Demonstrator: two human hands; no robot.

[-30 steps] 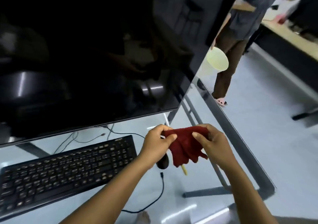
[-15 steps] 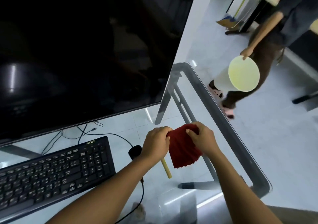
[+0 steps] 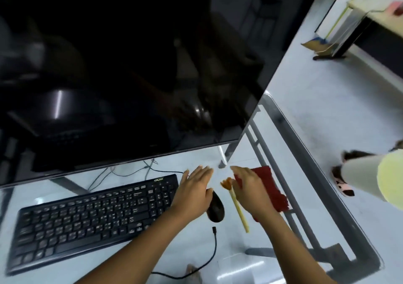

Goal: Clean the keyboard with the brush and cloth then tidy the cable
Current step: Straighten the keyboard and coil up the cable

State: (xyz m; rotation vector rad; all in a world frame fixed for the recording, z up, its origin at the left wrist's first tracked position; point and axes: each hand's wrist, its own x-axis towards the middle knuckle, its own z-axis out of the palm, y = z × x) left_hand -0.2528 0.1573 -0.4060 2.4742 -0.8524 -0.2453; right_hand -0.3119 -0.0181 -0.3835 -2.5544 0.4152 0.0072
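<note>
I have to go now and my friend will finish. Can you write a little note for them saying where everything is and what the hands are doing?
Left hand: open, flat, over the mouse, holding nothing.
Right hand: open, pressing on the red cloth lying on the glass table.
Brush: lying between the hands.
Keyboard: to the left.
Cable: loose, plug end free.
Done: cannot tell how much cleaning.
Left: tidy the cable.

Red cloth [image 3: 272, 187], black keyboard [image 3: 91, 214], yellow-handled brush [image 3: 237, 207]

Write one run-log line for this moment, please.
left hand: open, above mouse | right hand: flat on red cloth | brush: lying between hands | keyboard: untouched | cable: loose
</note>
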